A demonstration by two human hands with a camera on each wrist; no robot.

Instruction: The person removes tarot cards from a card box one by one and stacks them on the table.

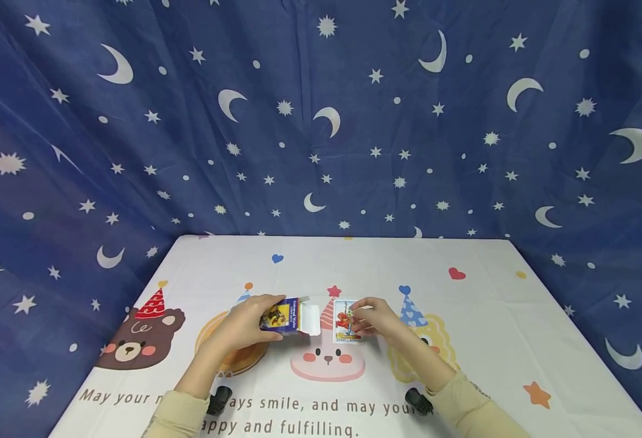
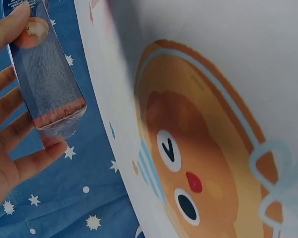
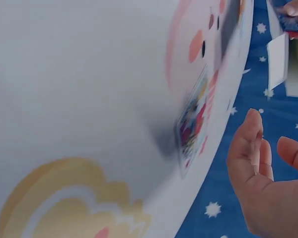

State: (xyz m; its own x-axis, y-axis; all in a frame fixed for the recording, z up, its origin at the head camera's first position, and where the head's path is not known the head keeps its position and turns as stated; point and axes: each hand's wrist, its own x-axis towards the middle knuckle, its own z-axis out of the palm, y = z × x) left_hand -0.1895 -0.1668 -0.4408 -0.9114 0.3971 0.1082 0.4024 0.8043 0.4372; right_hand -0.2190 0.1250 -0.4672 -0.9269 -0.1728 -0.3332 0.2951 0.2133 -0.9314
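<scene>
Surface: white tablecloth [image 1: 490, 340], lettering [image 1: 279, 427] along the near side. Beige sleeves, left [image 1: 178, 417] and right [image 1: 474, 404], enter here, with a black device by each wrist.

Further in, the left hand [image 1: 241, 321] grips a small dark-blue box [image 1: 278, 315], thumb on the near side, fingers on the far side. The wrist views suggest it is held off the cloth. White flap [image 1: 310, 319] stands out from the mouth, which faces the card.

Right hand [image 1: 376, 317]: fingers loosely bent, a gap between them, nothing held. It hovers over the right side of a picture card [image 1: 343, 322], which lies on the cloth near the flap. One card or a stack: cannot tell.

Handling notes (judgement): grip the box lightly so its walls do not bow; have the flap folded well back, out of the mouth's way. Take the card by its long edges, finger and thumb opposed, pressing evenly; pinching a corner risks a bend.

Far: blue curtain [image 1: 277, 146], moons and stars, behind the table.
</scene>
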